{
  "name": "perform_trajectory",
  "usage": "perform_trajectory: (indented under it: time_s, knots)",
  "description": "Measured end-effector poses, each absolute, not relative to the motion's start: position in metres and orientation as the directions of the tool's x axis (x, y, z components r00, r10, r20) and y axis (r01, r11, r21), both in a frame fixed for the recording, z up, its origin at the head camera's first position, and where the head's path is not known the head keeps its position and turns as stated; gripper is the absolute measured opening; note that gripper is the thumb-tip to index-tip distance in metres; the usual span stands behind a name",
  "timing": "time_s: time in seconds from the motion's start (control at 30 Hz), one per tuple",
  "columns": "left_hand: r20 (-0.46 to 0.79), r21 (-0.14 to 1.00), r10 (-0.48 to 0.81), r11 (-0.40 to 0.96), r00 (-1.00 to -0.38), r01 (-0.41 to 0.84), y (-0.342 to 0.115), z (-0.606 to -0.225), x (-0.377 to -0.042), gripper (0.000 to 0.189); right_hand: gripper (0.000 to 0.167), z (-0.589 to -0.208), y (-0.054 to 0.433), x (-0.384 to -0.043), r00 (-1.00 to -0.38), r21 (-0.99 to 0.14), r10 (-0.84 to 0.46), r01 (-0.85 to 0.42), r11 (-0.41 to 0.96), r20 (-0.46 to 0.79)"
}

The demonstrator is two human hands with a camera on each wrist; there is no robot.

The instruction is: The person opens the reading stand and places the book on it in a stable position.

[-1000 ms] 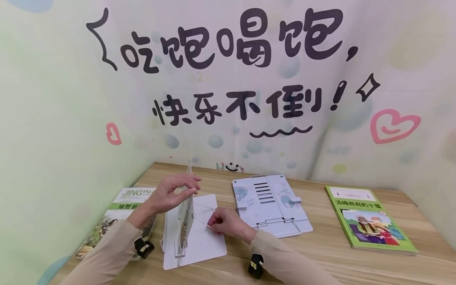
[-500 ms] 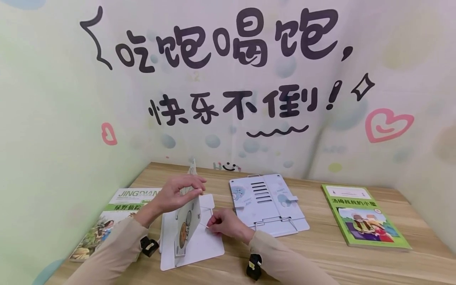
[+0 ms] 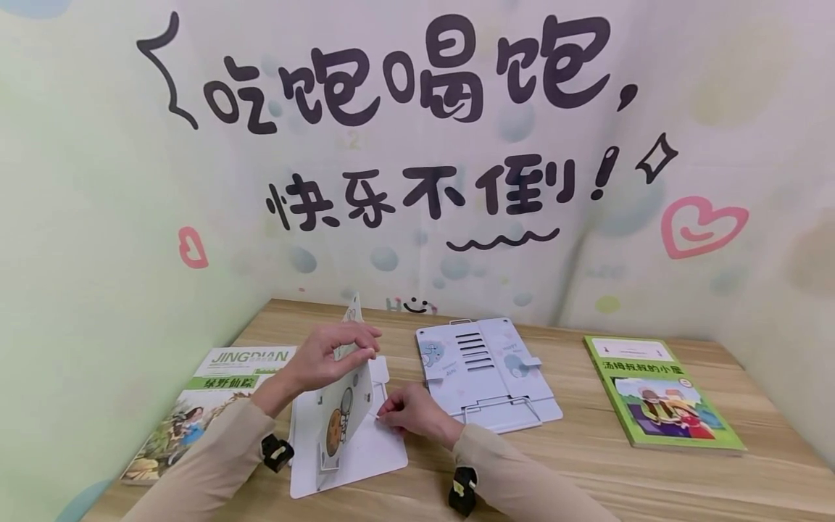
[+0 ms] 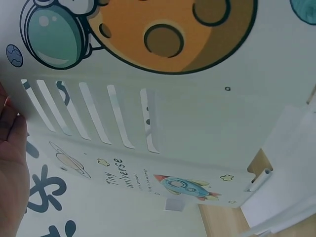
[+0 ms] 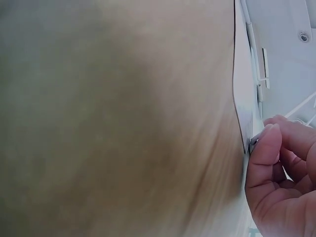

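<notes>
A white metal book stand has its printed panel point(image 3: 347, 415) raised on edge above a flat white base plate point(image 3: 368, 464). My left hand point(image 3: 331, 357) holds the panel at its upper edge, thumb and fingers around it. The left wrist view shows the panel's slots, an orange moon drawing and a small rocket point(image 4: 187, 186), with part of the left hand point(image 4: 12, 163) at the edge. Low over the base's right side, my right hand point(image 3: 417, 413) pinches the end of the stand's thin wire support point(image 5: 300, 104) between thumb and index finger.
A second book stand point(image 3: 505, 370) lies flat to the right. Farther right is a green-bordered book point(image 3: 659, 395). Another book point(image 3: 215, 406) lies at the left, partly behind the left forearm. A printed curtain point(image 3: 417, 275) hangs behind the wooden table point(image 3: 535, 478).
The raised panel has turned from nearly edge-on, so more of its printed face shows. Both hands keep their holds. The whole head view has shifted slightly.
</notes>
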State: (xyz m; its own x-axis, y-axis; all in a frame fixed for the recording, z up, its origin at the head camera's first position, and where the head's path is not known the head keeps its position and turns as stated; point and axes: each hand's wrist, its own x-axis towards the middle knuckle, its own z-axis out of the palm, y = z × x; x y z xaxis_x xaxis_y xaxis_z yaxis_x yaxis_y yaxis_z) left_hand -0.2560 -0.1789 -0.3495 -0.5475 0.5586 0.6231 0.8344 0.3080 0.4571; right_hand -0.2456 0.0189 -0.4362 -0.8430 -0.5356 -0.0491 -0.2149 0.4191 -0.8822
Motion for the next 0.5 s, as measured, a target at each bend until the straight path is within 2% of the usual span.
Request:
perform_trajectory:
  time_s: [0.33, 0.5]
  knots:
    - [0.559, 0.484, 0.587, 0.342, -0.586, 0.805, -0.176, -0.346, -0.254, 0.014, 0.004, -0.438, 0.02, -0.243, -0.841, -0.9, -0.542, -0.232, 0.369, -0.005]
    - [0.542, 0.515, 0.587, 0.333, -0.601, 0.79, -0.179, -0.343, -0.254, 0.013, 0.012, -0.433, 0.019, -0.225, -0.86, -0.935, -0.505, -0.233, 0.267, 0.07]
